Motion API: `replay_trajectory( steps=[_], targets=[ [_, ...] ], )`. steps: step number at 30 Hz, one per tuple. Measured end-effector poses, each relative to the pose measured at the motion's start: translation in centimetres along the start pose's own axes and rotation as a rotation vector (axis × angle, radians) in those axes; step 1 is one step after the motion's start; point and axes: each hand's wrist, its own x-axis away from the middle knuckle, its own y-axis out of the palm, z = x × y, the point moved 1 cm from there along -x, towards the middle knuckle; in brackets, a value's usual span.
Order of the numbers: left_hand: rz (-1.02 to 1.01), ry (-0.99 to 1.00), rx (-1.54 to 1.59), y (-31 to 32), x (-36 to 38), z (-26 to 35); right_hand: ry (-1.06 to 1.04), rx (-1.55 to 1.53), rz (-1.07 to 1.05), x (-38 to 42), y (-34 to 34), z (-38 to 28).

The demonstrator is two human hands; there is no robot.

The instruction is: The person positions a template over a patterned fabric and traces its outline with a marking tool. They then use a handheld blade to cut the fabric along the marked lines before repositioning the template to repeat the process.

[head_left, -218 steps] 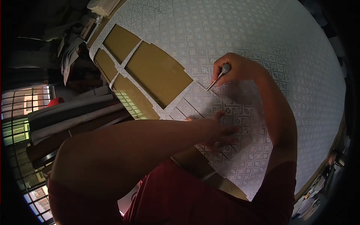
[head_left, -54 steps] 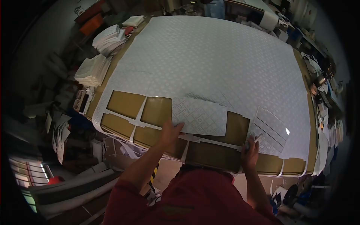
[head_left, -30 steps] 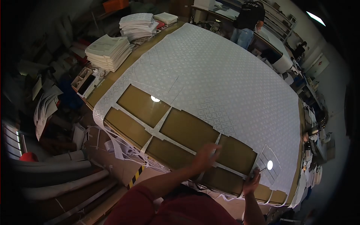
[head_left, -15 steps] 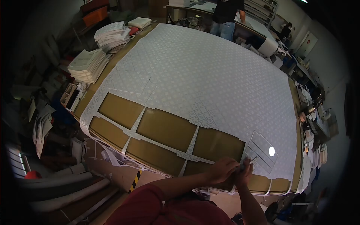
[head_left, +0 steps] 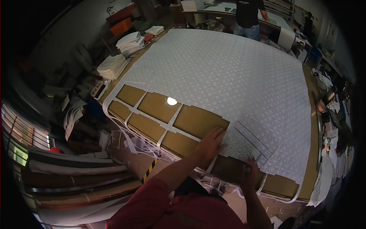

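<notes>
A large pale patterned sheet (head_left: 228, 68) covers the table, with rectangular openings along its near edge that show the brown tabletop (head_left: 200, 121). My left hand (head_left: 211, 145) lies over the sheet's near part, fingers stretched out, beside the corner of one opening. To its right a clear rectangular template (head_left: 252, 138) with dark parallel lines rests on the sheet. My right hand (head_left: 250, 171) is at the template's near end, fingers bent around a small slim tool whose tip seems to point up and right. Its kind is too small and dark to tell.
Stacks of folded sheets (head_left: 113, 66) stand on the table's far left edge. Rolls of material (head_left: 76, 170) lie at the lower left. Another person (head_left: 248, 17) in a dark shirt stands beyond the far edge. Clutter (head_left: 329, 129) lines the right side.
My hands, together before, are now apart: the left has come down on the sheet, the right sits by the template. The whole view has turned and shifted.
</notes>
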Motion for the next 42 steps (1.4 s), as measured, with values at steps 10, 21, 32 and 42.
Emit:
replay_trajectory(
  steps=[10, 21, 32, 42],
  targets=[
    [-0.003, -0.016, -0.123, 0.6, -0.4, -0.4, 0.254, 0.257, 0.126, 2.5, -8.9, 9.4],
    [-0.041, -0.069, -0.095, 0.6, -0.6, 0.2, 0.15, 0.274, 0.082, 1.7, -9.2, 7.5],
    [-0.043, 0.151, -0.067, 4.4, -5.6, -0.2, 0.097, 0.322, -0.038, -2.0, -8.1, 6.3],
    [-0.125, 0.078, 0.036, 1.4, -0.6, 1.4, 0.122, 0.328, -0.017, -2.1, -8.1, 6.5]
  ],
)
